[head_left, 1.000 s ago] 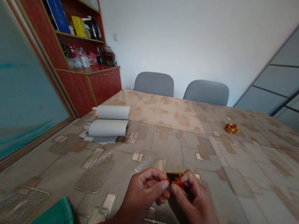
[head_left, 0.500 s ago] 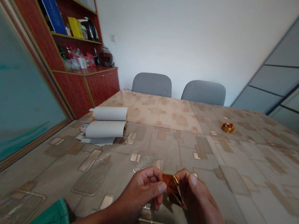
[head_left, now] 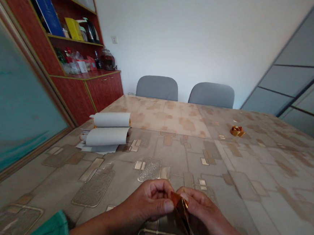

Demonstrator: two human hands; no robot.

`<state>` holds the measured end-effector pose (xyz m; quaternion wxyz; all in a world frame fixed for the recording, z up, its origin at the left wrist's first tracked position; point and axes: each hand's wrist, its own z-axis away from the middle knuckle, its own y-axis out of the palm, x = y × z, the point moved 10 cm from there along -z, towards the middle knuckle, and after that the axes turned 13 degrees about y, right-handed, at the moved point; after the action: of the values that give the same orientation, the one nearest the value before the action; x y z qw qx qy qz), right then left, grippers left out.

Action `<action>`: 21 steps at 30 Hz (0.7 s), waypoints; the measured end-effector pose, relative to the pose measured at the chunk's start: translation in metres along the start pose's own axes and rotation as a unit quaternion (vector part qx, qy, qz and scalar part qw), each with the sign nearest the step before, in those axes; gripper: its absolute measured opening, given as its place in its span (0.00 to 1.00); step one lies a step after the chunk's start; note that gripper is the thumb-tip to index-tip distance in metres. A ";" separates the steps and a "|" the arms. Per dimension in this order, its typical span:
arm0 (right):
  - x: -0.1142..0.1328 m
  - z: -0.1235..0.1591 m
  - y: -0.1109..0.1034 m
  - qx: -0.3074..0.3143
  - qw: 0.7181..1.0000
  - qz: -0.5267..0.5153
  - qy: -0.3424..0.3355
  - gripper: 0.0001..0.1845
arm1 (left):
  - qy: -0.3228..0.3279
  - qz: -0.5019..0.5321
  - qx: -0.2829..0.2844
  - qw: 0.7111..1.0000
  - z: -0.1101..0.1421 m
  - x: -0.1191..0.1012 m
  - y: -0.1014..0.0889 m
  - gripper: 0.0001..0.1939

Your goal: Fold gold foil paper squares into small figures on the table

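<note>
In the head view, the left hand point(head_left: 146, 201) and right hand point(head_left: 202, 210) both grip a folded foil point(head_left: 182, 213), pinched between thumbs and fingers above the table point(head_left: 258, 167). It stays creased and loosely shaped. A foil bundle point(head_left: 236, 130) lies well to the right; paper rolls point(head_left: 108, 135) lie untouched farther left.
</note>
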<state>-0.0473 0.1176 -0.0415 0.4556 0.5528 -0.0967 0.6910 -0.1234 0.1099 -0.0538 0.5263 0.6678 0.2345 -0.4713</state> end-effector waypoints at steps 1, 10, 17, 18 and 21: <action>0.000 0.000 0.001 0.004 1.000 -0.008 0.006 0.27 | -0.002 0.003 0.001 1.000 0.000 0.000 0.000 0.21; -0.009 0.005 0.016 0.070 0.990 -0.075 0.095 0.25 | -0.038 0.033 0.027 0.998 0.004 0.001 0.010 0.22; -0.020 0.011 0.008 0.058 0.988 -0.088 0.114 0.24 | -0.062 0.035 0.020 0.997 0.006 0.004 0.010 0.21; -0.021 0.011 0.009 0.065 0.987 -0.084 0.117 0.25 | -0.065 0.032 0.022 0.997 0.006 0.005 0.009 0.21; -0.014 0.010 0.010 0.049 0.989 -0.085 0.106 0.22 | -0.074 0.033 0.028 0.996 0.008 0.008 0.010 0.20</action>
<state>-0.0481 0.0979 -0.0459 0.4929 0.5043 0.0336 0.7082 -0.1152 0.0980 -0.0561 0.5383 0.6533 0.1595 -0.5079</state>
